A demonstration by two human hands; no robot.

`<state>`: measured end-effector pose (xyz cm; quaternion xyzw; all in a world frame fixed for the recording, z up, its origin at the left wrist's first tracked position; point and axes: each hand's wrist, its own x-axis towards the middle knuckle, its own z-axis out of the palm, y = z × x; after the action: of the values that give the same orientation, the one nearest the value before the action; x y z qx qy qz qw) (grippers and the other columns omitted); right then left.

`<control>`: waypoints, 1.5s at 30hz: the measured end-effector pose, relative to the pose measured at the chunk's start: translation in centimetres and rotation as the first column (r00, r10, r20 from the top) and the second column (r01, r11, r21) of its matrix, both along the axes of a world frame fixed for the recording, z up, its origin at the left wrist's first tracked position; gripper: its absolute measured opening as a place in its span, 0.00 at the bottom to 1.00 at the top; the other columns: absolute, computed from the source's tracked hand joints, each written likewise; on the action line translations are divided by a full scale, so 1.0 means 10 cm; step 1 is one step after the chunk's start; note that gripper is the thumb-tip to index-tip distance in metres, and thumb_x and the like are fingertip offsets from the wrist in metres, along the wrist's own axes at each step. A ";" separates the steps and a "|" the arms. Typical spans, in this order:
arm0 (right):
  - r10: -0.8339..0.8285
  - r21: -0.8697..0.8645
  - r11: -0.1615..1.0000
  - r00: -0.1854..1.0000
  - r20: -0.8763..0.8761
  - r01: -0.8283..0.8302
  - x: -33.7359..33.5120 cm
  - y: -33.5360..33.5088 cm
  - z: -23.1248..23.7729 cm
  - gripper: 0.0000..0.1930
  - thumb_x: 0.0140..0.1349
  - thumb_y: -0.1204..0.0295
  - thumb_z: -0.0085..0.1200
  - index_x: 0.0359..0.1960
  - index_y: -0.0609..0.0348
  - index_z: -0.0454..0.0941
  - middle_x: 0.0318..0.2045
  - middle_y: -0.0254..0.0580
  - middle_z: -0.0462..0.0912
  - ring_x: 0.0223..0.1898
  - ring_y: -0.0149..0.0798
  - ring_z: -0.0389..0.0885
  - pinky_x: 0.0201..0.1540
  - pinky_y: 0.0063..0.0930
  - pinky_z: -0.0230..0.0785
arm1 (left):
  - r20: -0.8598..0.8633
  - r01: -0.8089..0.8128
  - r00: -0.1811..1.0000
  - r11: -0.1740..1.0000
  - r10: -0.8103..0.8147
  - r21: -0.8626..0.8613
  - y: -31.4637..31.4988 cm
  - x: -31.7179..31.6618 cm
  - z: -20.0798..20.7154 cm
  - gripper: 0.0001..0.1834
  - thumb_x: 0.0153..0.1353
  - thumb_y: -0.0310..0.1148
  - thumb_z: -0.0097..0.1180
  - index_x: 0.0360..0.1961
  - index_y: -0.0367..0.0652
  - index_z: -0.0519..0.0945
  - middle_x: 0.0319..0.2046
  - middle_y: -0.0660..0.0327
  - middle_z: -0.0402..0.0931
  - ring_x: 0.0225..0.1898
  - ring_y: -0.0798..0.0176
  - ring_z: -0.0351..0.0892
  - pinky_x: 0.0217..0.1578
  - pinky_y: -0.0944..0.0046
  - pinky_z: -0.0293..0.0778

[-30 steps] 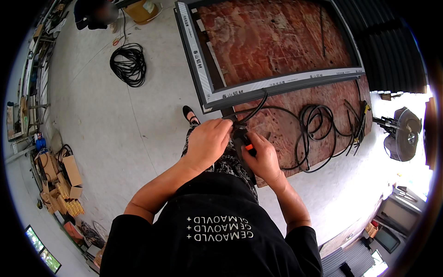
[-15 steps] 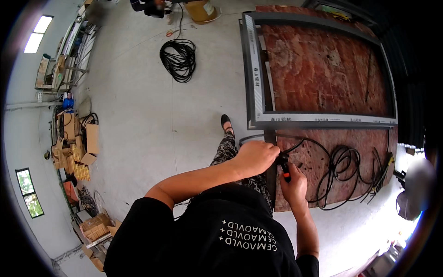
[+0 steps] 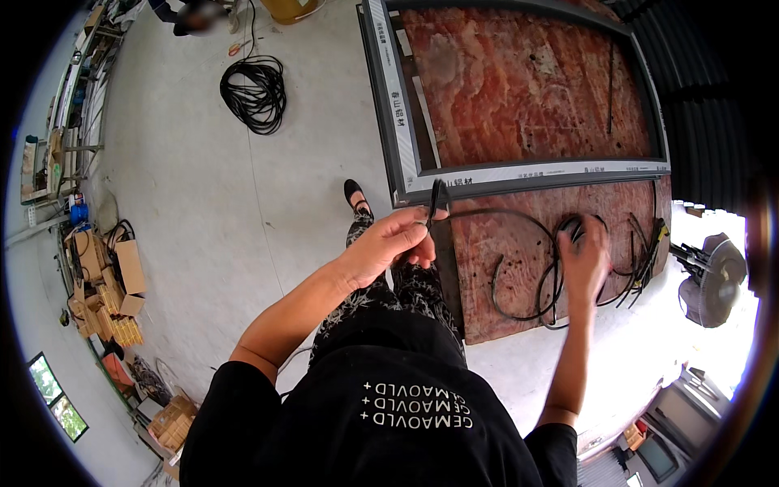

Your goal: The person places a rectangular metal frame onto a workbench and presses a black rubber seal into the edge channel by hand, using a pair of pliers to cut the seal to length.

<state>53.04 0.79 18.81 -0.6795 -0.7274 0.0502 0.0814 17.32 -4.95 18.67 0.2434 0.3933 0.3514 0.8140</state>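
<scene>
My left hand (image 3: 393,247) is closed with thumb and forefinger pinching a thin black flexible strip (image 3: 507,213). A dark loop of it stands up above the fingertips, by the near corner of a grey metal frame (image 3: 535,172). From there the strip runs right across a reddish-brown board (image 3: 479,268) to a loose tangle. My right hand (image 3: 586,264) reaches down onto this black coil (image 3: 552,288). Its fingers are blurred and partly cover the coil, so their grip cannot be made out.
Several more black strips (image 3: 645,268) lie at the board's right side. A large black coil (image 3: 254,93) rests on the floor at the far left, with a yellow bucket (image 3: 288,8) beyond. Cardboard boxes (image 3: 101,280) line the left wall; a fan (image 3: 718,280) stands right.
My right hand has left the orange-and-black hand tool, which is out of sight, and moved right to the coil. My left hand has lifted the strip. The view has shifted right.
</scene>
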 end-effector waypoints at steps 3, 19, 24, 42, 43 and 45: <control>0.072 -0.264 0.909 0.747 -0.661 -0.321 -1.20 -0.27 0.23 0.33 0.48 0.72 0.71 0.57 0.63 0.71 0.54 0.47 0.77 0.57 0.45 0.74 0.57 0.37 0.68 | 0.043 -0.162 0.986 0.986 0.163 -0.030 -0.05 0.02 0.11 0.16 0.72 0.36 0.47 0.56 0.40 0.71 0.38 0.57 0.79 0.40 0.61 0.79 0.49 0.60 0.71; -0.418 -0.623 0.719 0.524 -0.742 -0.309 -2.35 -1.27 -1.05 0.09 0.68 0.71 0.52 0.41 0.65 0.79 0.24 0.31 0.76 0.24 0.23 0.69 0.27 0.19 0.62 | -0.565 -0.304 0.778 0.952 0.274 0.043 -0.14 -0.71 -1.11 0.06 0.65 0.29 0.57 0.39 0.38 0.78 0.32 0.65 0.77 0.32 0.74 0.73 0.36 0.69 0.71; -0.510 -0.664 0.739 0.550 -0.662 -0.115 -2.34 -1.26 -1.29 0.10 0.67 0.69 0.52 0.37 0.65 0.79 0.21 0.35 0.75 0.23 0.27 0.70 0.28 0.23 0.63 | -0.714 -0.212 0.657 0.968 0.244 0.136 0.18 -0.38 -1.36 0.09 0.58 0.26 0.61 0.32 0.36 0.73 0.22 0.62 0.75 0.25 0.69 0.74 0.29 0.66 0.70; -0.693 -0.754 0.655 0.360 -0.624 -0.046 -2.31 -1.40 -1.68 0.11 0.67 0.69 0.52 0.38 0.66 0.80 0.20 0.34 0.75 0.24 0.25 0.71 0.28 0.22 0.63 | -0.759 -0.114 0.542 0.926 0.361 0.359 0.14 -0.28 -1.72 0.08 0.57 0.26 0.60 0.34 0.37 0.73 0.25 0.57 0.73 0.24 0.60 0.76 0.28 0.59 0.72; -0.697 -0.759 0.649 0.362 -0.619 -0.049 -2.30 -1.39 -1.68 0.11 0.67 0.69 0.52 0.38 0.66 0.80 0.20 0.34 0.76 0.24 0.25 0.71 0.28 0.22 0.63 | -0.716 -0.194 0.589 0.926 0.375 0.325 0.15 -0.27 -1.70 0.08 0.57 0.26 0.60 0.33 0.36 0.73 0.24 0.57 0.73 0.24 0.61 0.76 0.27 0.59 0.72; -0.707 -0.766 0.641 0.345 -0.617 -0.055 -2.29 -1.38 -1.71 0.11 0.67 0.69 0.52 0.38 0.66 0.80 0.20 0.33 0.76 0.24 0.25 0.71 0.29 0.22 0.63 | -0.767 -0.120 0.554 0.942 0.325 0.313 0.17 -0.31 -1.76 0.08 0.58 0.25 0.60 0.31 0.36 0.72 0.25 0.60 0.74 0.26 0.66 0.74 0.29 0.62 0.71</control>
<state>30.14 -13.04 1.75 -0.6643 -0.3240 0.6403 0.2092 14.18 -3.26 1.07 0.4144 0.7054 0.3445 0.4605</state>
